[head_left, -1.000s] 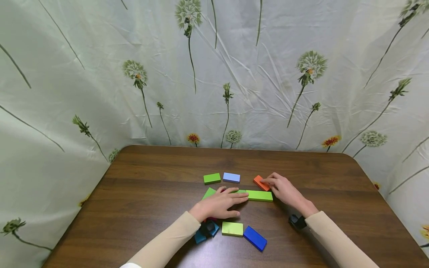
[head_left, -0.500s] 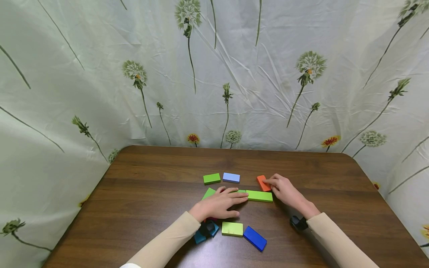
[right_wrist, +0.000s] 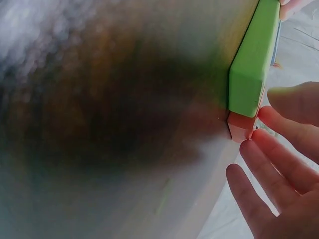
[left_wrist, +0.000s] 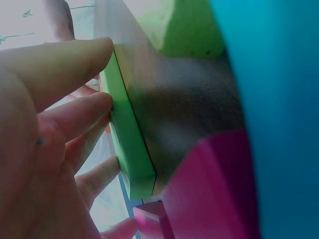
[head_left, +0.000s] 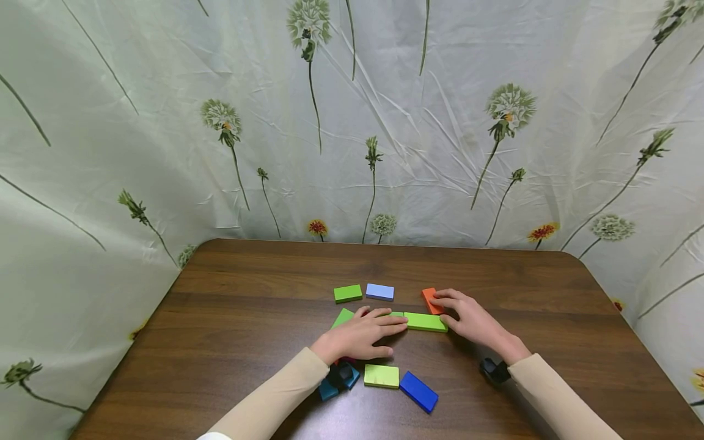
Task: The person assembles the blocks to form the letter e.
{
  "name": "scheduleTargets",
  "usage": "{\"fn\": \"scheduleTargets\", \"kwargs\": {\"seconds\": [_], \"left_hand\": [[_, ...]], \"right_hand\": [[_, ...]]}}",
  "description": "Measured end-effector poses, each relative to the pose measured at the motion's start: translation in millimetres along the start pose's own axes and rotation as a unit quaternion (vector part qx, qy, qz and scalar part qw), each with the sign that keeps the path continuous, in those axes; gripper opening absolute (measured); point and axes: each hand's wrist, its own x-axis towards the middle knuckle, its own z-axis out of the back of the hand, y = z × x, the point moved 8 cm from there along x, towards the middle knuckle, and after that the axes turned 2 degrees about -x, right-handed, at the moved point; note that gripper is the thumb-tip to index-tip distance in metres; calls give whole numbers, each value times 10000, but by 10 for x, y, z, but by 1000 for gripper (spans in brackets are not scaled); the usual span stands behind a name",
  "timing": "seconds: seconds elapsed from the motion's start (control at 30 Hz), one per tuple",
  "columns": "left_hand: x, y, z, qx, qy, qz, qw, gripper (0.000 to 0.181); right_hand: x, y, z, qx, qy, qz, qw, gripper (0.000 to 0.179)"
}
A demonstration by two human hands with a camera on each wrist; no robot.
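On the tabletop [head_left: 247,318], just past the right end of a row of green blocks [head_left: 427,322], an orange block [head_left: 431,299] lies lengthwise near-to-far. The right hand [head_left: 474,319] is nearer, loose fingers touching its right side, not gripping; the left hand [head_left: 360,336], spread, rests on the row, holding nothing.

Left hand [head_left: 359,336], right hand [head_left: 474,319] palm-down

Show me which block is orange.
The orange block lies at the fingertips of the right hand, just beyond the right end of the green row. No other block in view is orange.
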Motion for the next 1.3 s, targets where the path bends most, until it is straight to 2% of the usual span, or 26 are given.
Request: {"fn": "scheduleTargets", "kwargs": {"seconds": [0.47, 1.07, 1.3], "left_hand": [[0, 1, -1, 1, 24, -31, 10000, 59], [-4, 1, -4, -39, 47, -2, 10000, 61], [-5, -5, -5, -97, 71, -77, 9999, 60]], "right_hand": [[15, -43, 8, 186, 15, 36, 9998, 34], [41, -63, 19, 140, -43, 10, 9999, 31], [78, -55, 57, 227, -266, -36, 9994, 29]]}}
